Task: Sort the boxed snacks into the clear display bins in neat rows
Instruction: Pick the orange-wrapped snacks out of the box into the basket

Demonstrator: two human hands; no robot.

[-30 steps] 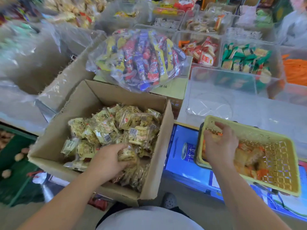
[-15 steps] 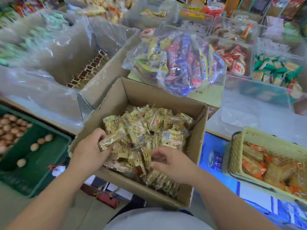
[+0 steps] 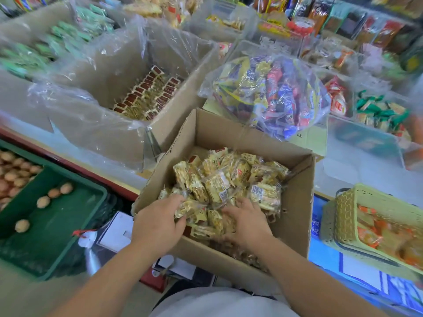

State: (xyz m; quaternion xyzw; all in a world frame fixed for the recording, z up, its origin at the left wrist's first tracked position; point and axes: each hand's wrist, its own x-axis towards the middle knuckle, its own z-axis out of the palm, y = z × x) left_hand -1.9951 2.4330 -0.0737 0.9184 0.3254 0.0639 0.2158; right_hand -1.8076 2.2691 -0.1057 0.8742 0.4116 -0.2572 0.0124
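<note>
Both hands were down in the open cardboard box (image 3: 295,216), which sat at the person's front with its flaps out of the way so the loose yellow snack packets (image 3: 229,181) could be reached from above. The left hand (image 3: 158,223) had its fingers curled round a packet at the near left of the heap, thumb pressed on top. The right hand (image 3: 248,221) lay palm-down on the packets beside it, fingers bent into the pile; whether it had closed on one could not be told, since the packets hid the fingertips. Working from both sides looked like gathering a double handful. The clear display bin (image 3: 366,156) stood empty beyond the box to the right, probably the intended destination.
</note>
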